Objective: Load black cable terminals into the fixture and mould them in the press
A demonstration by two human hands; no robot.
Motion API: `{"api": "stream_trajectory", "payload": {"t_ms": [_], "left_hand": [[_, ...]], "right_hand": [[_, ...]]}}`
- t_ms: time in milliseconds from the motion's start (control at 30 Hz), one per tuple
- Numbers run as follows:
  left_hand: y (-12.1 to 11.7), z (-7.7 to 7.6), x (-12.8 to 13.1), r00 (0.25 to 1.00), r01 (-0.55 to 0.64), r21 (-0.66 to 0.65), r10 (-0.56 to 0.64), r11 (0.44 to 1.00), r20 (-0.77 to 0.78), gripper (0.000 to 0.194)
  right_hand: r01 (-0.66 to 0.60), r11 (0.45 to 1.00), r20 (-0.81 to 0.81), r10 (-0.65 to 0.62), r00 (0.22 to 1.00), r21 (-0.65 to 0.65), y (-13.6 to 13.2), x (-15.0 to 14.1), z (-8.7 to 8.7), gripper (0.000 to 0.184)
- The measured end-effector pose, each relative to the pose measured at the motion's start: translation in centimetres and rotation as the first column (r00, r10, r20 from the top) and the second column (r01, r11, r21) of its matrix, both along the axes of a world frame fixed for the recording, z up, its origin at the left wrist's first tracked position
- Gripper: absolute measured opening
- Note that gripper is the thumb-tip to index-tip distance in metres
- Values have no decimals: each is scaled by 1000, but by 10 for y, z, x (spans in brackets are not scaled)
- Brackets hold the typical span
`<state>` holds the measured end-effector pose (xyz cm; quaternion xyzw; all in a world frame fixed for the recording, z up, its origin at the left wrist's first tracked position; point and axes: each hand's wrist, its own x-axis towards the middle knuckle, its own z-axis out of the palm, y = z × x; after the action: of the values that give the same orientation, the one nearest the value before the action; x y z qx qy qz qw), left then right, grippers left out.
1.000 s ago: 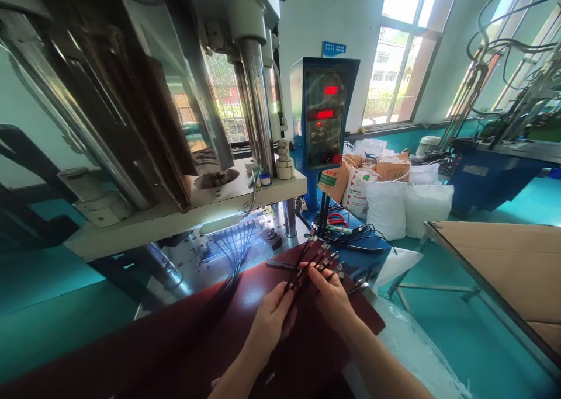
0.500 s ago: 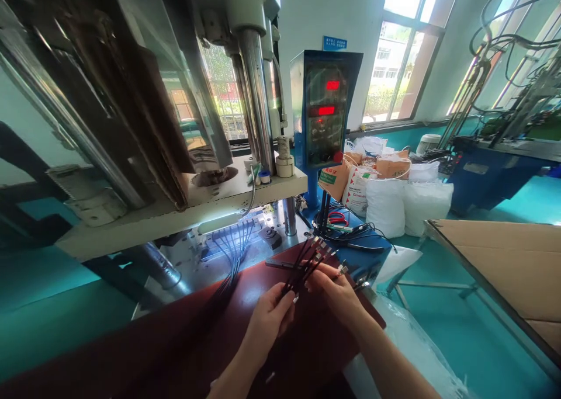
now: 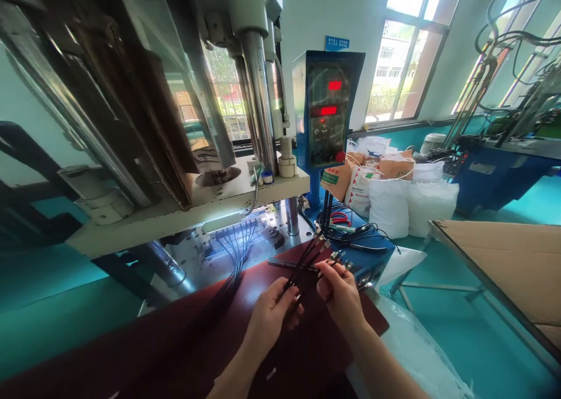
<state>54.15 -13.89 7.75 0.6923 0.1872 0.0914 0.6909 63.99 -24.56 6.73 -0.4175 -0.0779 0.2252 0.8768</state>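
Above the reddish-brown board [image 3: 210, 340], my left hand [image 3: 272, 312] is closed around several thin black cables [image 3: 302, 264] with metal connectors at their ends. My right hand [image 3: 339, 288] pinches some cables of the same kind near their connectors [image 3: 339, 257], a little to the right of the left hand's bunch. A dark metal bar [image 3: 284, 263] lies on the board behind the cables. Further left, another bundle of cables [image 3: 236, 270] runs from the lit mold [image 3: 232, 238] under the press onto the board. A small pale piece [image 3: 271, 374] lies near my left wrist.
The press platen [image 3: 197, 203] with its steel columns stands close ahead on the left. A blue control box [image 3: 326, 110] shows red digits. Red-handled pliers [image 3: 339, 218] and coiled cable lie on the blue stand. White sacks [image 3: 388, 206] and a cardboard-topped table [image 3: 504, 259] are to the right.
My right hand has drawn some cables away to the right, so the bunch is now split between both hands. My left hand keeps its hold almost in place.
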Motion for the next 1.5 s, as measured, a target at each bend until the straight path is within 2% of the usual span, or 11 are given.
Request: {"api": "stream_trajectory", "payload": {"t_ms": [167,533,633,767,900,1000,1133,1233,1300,1400,1500], "left_hand": [[-3,5,1,991,127,4,-127,992,-50,29],[-12,0,7,999,-53,-220,52,974,-13,39],[-11,-6,9,1000,-28,-244,25,969,-15,41],[-8,-18,11,996,59,-185,-69,981,-48,38],[-11,-14,8,998,57,47,-58,997,23,35],[-14,0,2,982,186,37,-187,982,31,29],[-8,12,1,975,220,-141,-223,965,-6,28],[2,7,8,995,95,-155,-99,983,-22,30],[8,-2,15,999,34,6,-34,999,-12,27],[13,-19,30,998,-64,354,51,933,46,18],[13,-34,41,1000,-19,443,17,896,9,16]], "right_hand": [[181,973,-127,-163,978,146,-5,3,16,26],[74,993,39,-78,996,87,-2,0,19,25],[105,988,23,-108,994,113,0,2,18,28],[191,971,-74,-182,981,144,2,4,19,31],[274,954,-120,-260,958,119,5,3,20,30],[221,973,3,-222,975,69,5,9,24,31],[7,986,363,55,930,-168,-13,31,29,26],[-46,855,558,377,739,-517,-39,44,25,24],[54,715,605,547,578,-697,-53,43,14,21],[311,522,608,698,380,-794,-60,29,-7,25],[545,349,553,788,269,-762,-54,13,-21,24]]}}
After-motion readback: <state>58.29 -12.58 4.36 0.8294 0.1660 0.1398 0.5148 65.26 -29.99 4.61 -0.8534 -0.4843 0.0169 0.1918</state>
